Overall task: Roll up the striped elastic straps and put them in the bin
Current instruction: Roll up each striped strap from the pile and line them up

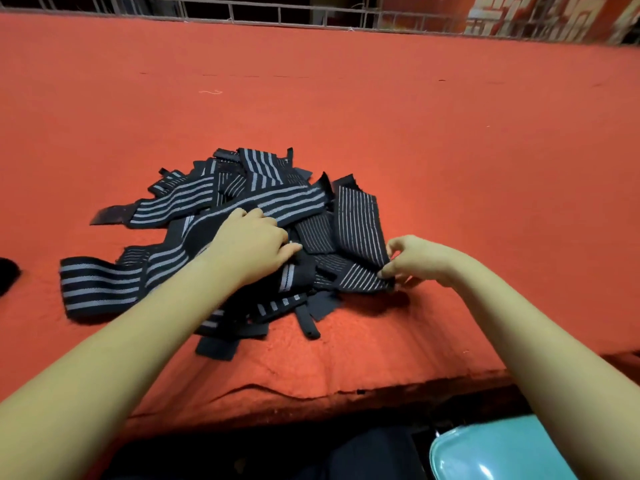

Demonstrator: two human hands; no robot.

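Many striped elastic straps [284,202], unrolled, heaped tangled on red tabletop [450,150]; left hand [251,245] fingers curled into the heap, right hand [414,261] fingers pinching one thin-striped strap [356,216] by its end; risk: overlapping neighbours likely drag along when lifted.

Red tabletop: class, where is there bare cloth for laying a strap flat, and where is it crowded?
Bare red cloth runs between the strap pile and the far railing, and right of the right hand. A narrower strip borders the near edge. Crowded: the middle, where the left hand rests on the pile.
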